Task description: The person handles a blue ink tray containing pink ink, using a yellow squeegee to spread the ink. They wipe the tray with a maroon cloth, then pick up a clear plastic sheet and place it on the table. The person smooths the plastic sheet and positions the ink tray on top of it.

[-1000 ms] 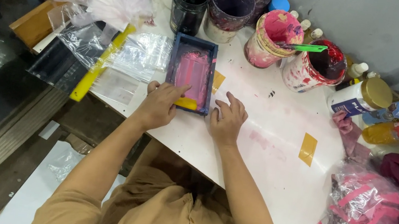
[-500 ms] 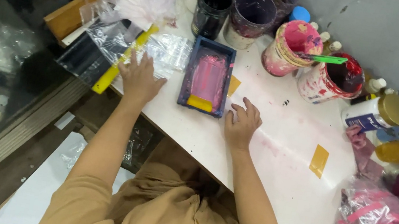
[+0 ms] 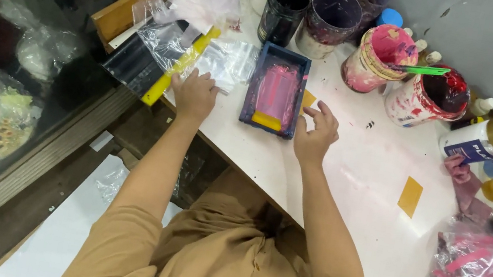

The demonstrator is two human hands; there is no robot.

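While the left hand [image 3: 195, 93] presses flat on clear plastic bags [image 3: 227, 62] and the right hand [image 3: 315, 132] hovers loose-fingered beside the ink-filled tray [image 3: 276, 90], a careless brush could smear pink ink.

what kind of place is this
Probably a small screen-printing or paint workshop. Ink-smeared tubs crowd a stained white table, a small dark frame smeared pink lies between the left hand and right hand, and bottles stand nearby.

The person wears tan-brown clothing, with sleeves ending above bare forearms.
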